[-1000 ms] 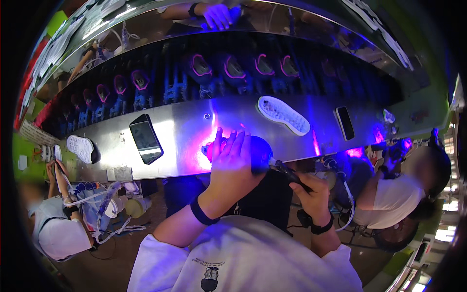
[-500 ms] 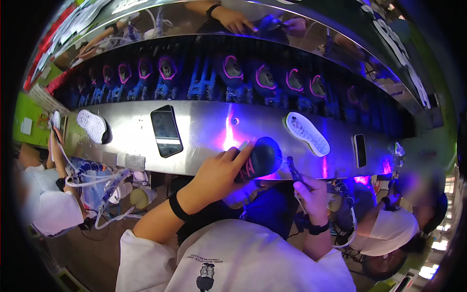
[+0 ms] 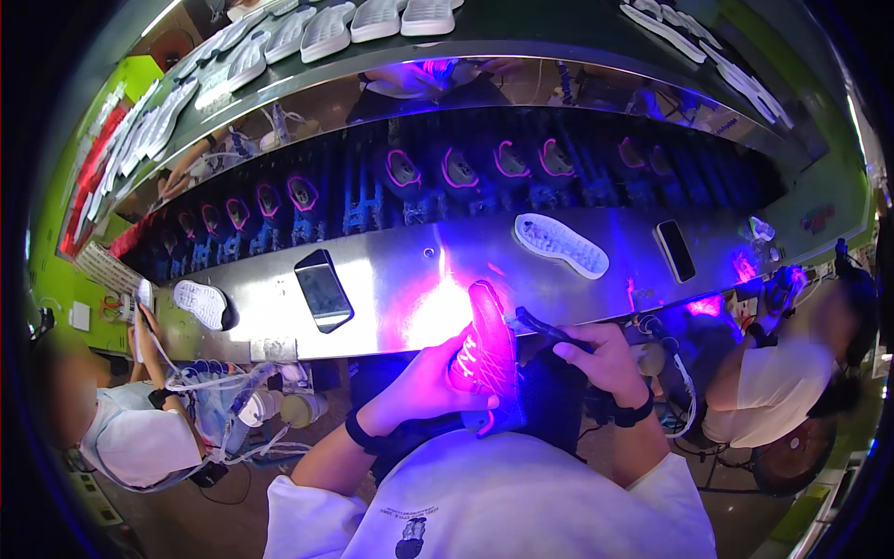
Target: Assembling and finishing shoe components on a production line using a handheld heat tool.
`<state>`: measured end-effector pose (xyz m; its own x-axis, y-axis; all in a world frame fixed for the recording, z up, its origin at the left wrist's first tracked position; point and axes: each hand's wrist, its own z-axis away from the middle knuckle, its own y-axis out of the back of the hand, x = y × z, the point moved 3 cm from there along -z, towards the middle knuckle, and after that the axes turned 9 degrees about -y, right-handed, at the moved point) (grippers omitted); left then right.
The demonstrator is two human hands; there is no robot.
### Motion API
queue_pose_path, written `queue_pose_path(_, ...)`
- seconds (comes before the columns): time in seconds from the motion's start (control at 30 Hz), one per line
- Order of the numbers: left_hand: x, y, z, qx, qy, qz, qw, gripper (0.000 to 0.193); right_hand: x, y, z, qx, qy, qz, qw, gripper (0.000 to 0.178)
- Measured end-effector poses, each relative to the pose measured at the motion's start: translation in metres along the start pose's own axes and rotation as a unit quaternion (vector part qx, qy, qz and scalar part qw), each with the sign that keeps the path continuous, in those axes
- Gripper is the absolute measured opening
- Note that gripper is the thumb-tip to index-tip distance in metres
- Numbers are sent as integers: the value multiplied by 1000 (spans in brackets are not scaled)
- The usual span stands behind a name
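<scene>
My left hand (image 3: 419,387) is closed around the laced side of a shoe upper (image 3: 498,349), which stands toe away from me over the bench's near edge, lit pink and violet. In my right hand (image 3: 605,359) is a dark-handled brush (image 3: 545,326), its tip close beside the shoe's right side. Whether the tip touches the shoe I cannot tell. Beyond them on the metal bench (image 3: 372,270) lies a white shoe sole (image 3: 562,247), hollow side up.
A phone (image 3: 324,291) and another white sole (image 3: 200,305) lie to the left, a second phone (image 3: 676,252) to the right. Behind the bench runs a dark rack with several shoe uppers (image 3: 403,168). Soles (image 3: 326,35) line the shelf above. People (image 3: 140,419) sit at both sides.
My left hand has turned the shoe from its dark underside to its laced side and drawn it nearer. The brush has swung to point leftward at the shoe. My view has tilted up.
</scene>
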<state>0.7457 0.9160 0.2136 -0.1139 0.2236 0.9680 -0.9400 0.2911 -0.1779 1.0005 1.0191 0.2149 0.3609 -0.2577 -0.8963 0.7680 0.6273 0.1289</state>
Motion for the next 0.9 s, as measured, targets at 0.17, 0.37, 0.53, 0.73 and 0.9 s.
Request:
queue_pose_path(0.17, -6, -10, 0, 44, 52, 53, 996, 83, 25, -5, 16, 22, -25, -8, 999, 25)
queue_pose_path(0.37, -22, -10, 1, 86, 89, 103, 987, 73, 55, -22, 36, 53, -28, -19, 998, 28)
queue_pose_path(0.53, -23, -7, -2, 90, 105, 96, 986, 84, 44, -10, 47, 19, -84, 3, 996, 28)
queue_pose_path(0.73, -48, 22, 2, 128, 135, -26, 982, 115, 34, -4, 32, -39, -109, -8, 993, 28)
queue_pose_path(0.9, -23, 33, -6, 155, 95, 3, 983, 88, 45, 2, 39, -70, -152, -15, 986, 27)
